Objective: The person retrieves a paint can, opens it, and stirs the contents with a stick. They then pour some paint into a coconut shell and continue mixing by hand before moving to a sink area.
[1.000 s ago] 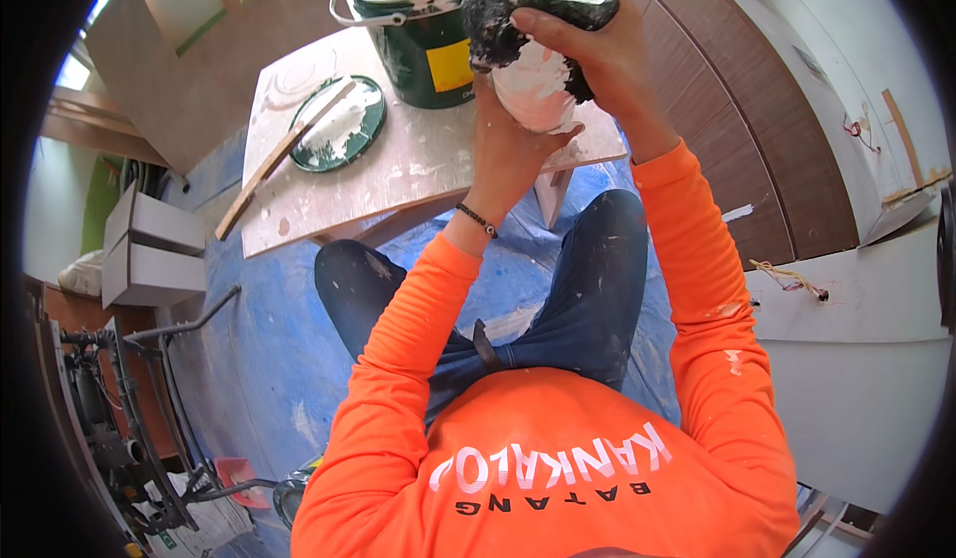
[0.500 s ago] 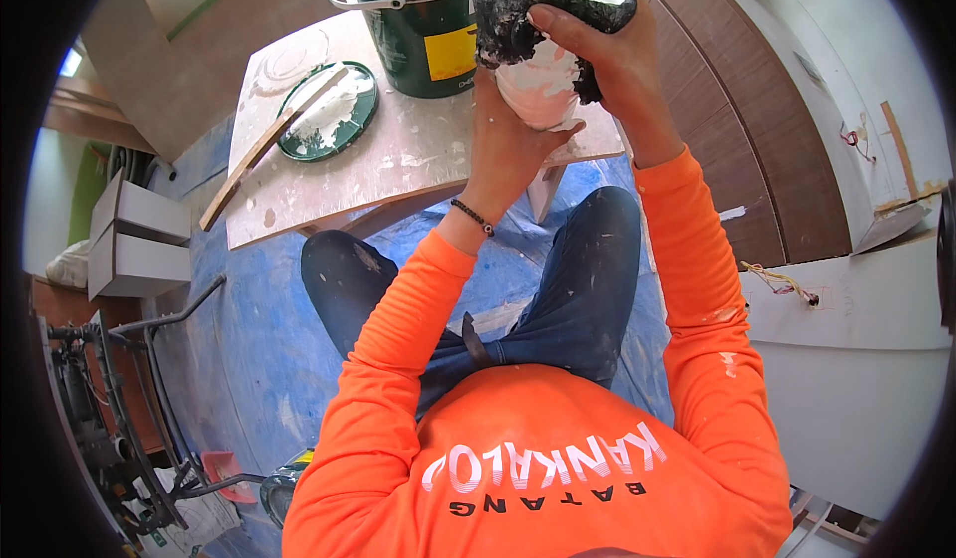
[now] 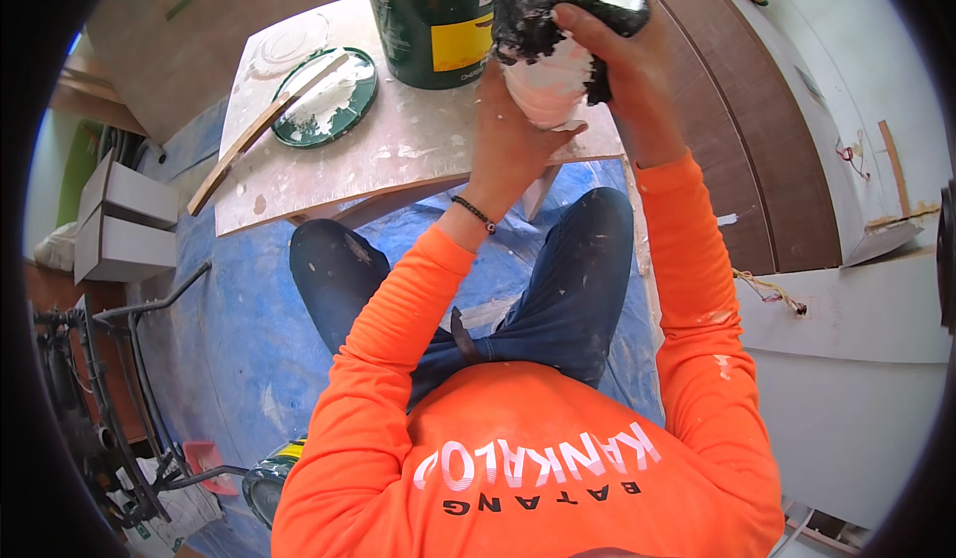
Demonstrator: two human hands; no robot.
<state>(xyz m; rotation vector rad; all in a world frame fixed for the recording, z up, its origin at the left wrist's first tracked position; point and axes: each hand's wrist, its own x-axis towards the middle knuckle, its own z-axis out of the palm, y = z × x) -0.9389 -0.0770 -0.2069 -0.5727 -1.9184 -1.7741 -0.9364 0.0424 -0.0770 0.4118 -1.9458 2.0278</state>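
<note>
Both my hands hold a small paint-crusted container [image 3: 546, 85] above the right part of the work table. Its rim and upper side are ragged black, its lower side is smeared white, and white paste shows inside the opening. My left hand [image 3: 508, 135] is closed around the lower left side, the fingers mostly hidden behind it. On the right, my right hand [image 3: 629, 70] grips the upper side, thumb over the black edge. Just left of the container stands a dark green bucket [image 3: 423, 35] with a yellow label and white handle.
A green lid [image 3: 329, 125] smeared with white lies on the paint-stained table [image 3: 398, 165], a wooden stick [image 3: 244, 145] resting across it. Blue sheeting [image 3: 249, 329] covers the floor. White boxes [image 3: 129, 229] and a black metal frame [image 3: 149, 359] are at left; loose wires [image 3: 777, 291] stick out at right.
The view has shifted slightly. Both hands keep the same hold on the container, which appears a little farther right and lower in the picture.
</note>
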